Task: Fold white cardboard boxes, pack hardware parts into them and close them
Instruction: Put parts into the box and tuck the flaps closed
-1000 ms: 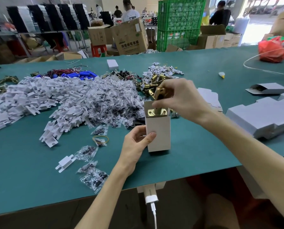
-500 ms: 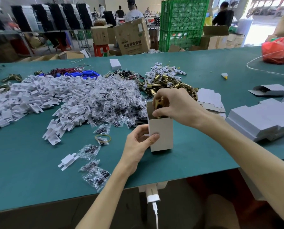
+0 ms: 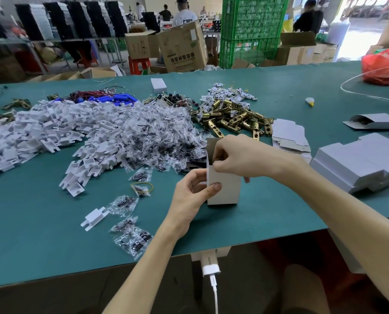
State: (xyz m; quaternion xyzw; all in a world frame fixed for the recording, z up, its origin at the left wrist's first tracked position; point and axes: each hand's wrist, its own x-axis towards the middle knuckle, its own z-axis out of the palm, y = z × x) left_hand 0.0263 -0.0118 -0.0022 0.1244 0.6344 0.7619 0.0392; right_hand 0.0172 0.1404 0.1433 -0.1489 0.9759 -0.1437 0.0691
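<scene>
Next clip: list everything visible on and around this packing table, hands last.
white box: one, white, upright near the front edge, top open.
brass latch: one, brass, in the box's mouth.
latch pile: many, brass, behind the box.
plastic brackets: heap, white, table's left.
parts bags: heap, clear, centre; some loose in front.
flat boxes: stack, pale grey, right.
small box: one, white, far centre.
red bag: one, red, far right.
crates: stacked, green, beyond the table.
table: one, green.
left hand: grips the white box's side.
right hand: curled on the brass latch at the box's mouth.
</scene>
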